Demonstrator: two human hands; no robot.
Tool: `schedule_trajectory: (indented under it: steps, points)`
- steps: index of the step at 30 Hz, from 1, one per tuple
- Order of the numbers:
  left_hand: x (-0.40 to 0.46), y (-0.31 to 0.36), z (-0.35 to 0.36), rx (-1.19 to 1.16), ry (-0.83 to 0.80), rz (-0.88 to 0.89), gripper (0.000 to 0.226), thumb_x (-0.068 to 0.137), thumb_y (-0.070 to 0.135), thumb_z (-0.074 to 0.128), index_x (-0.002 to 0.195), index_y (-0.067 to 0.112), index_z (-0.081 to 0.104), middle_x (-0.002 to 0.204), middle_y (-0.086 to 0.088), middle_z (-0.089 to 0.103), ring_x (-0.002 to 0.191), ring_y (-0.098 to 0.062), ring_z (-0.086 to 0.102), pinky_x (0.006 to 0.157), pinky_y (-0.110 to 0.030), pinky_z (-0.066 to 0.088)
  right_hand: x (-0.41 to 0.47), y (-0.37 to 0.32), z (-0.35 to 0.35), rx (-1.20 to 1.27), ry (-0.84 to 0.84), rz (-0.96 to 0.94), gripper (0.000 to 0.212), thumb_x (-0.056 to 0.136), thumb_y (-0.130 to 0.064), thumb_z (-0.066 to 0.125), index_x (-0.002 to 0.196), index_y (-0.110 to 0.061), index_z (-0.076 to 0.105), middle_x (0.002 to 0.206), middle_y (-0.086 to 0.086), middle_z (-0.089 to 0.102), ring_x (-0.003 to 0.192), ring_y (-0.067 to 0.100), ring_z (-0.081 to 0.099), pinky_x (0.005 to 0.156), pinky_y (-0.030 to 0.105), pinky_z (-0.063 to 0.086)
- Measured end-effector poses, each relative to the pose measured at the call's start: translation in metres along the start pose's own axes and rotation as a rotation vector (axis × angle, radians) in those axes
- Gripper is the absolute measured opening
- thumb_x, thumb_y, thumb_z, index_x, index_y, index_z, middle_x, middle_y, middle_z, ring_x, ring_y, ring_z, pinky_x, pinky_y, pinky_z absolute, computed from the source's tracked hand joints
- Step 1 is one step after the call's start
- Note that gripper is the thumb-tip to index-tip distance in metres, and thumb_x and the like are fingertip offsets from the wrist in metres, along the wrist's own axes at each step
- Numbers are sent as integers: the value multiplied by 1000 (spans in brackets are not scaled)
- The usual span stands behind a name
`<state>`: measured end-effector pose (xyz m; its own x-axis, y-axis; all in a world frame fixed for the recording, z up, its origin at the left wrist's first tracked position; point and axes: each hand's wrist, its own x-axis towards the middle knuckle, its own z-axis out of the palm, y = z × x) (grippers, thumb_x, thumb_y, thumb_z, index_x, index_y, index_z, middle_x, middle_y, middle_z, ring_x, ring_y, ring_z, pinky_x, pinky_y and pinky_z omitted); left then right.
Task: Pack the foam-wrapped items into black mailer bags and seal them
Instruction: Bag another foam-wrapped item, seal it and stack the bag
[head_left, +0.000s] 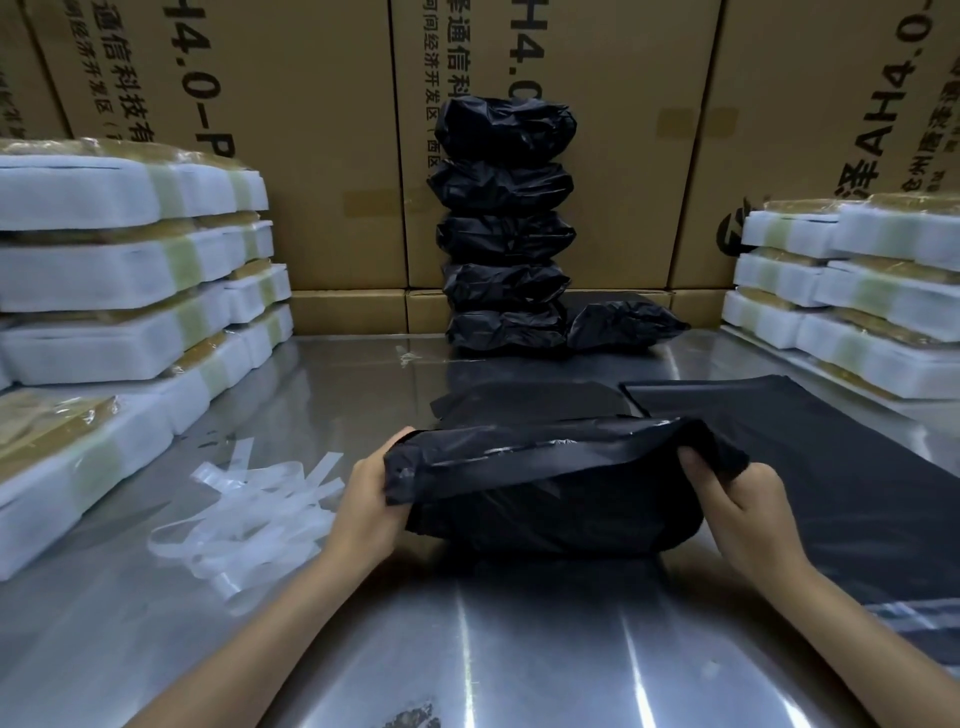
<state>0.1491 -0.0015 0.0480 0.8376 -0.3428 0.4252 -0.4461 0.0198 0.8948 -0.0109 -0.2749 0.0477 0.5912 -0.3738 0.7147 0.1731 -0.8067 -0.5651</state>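
Dead centre on the steel table (519, 649), the filled mailer bag (545, 499) lies crosswise; left hand (366, 506) and right hand (737, 506) each pinch an end of its flap, equally near.

Two bare arms come up from the bottom of the picture. No sleeves cover them as far down as can be seen. The left hand (363, 506) and the right hand (737, 506) wear no gloves. No rings or watch show. The nails are short and plain.
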Motion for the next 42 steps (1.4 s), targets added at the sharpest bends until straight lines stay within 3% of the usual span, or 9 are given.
schedule_trajectory:
  steps: [2,5,12,15,20,25,29,35,42]
  points:
    - [0,2,-4,96,-4,44,27,85,41,50,79,20,65,69,14,58,73,6,57,57,-7,42,1,-5,-3,3,55,-21,52,86,-72,38,50,-36,44,41,2,40,39,15,38,41,30,29]
    - [0,10,-10,82,-57,97,74,76,67,43,73,-5,55,60,0,50,58,-9,48,53,-29,36,3,-14,-9,91,130,-93,47,87,-65,46,80,-20,58,65,1,55,53,22,51,51,41,39]
    - [-2,36,-10,-55,25,314,42,81,47,55,87,5,59,78,-13,58,74,-33,55,63,-40,41,10,-36,-12,164,307,-166,19,88,-33,57,92,-16,49,83,-29,56,70,-6,54,56,11,41]
    - [-1,44,-11,-25,147,359,27,82,47,57,79,20,57,70,0,53,65,-16,50,57,-22,38,13,-39,-11,163,354,-163,10,91,-26,56,88,-19,49,78,-26,54,67,-1,50,57,14,39]
    - [4,47,-8,0,282,344,24,83,47,65,74,26,57,67,0,54,63,-13,50,55,-21,39,22,-41,-3,188,367,-64,12,95,-22,57,85,-18,52,74,-22,55,65,-3,49,58,9,38]
    - [21,41,4,32,379,224,30,85,39,65,69,21,48,59,13,43,56,-2,40,53,-11,34,39,-40,11,229,355,142,22,97,-29,53,75,-26,54,65,-13,55,63,0,50,56,12,37]
    - [38,31,12,25,383,77,35,89,39,61,65,19,45,61,7,43,59,-8,40,58,-22,34,53,-31,20,171,314,270,40,98,-35,49,62,-18,45,55,-4,41,51,4,39,48,19,29]
    - [62,15,16,127,327,-167,44,93,42,53,58,20,37,53,8,38,57,-14,38,55,-30,29,67,-13,31,-5,93,477,45,98,-40,47,75,-2,51,72,18,59,67,27,55,55,34,30]
    - [77,-10,25,239,258,-382,42,96,35,48,62,14,36,61,-1,43,63,-21,43,60,-33,31,67,16,47,-115,-108,641,45,99,-39,44,80,0,56,86,20,64,79,30,58,61,35,33]
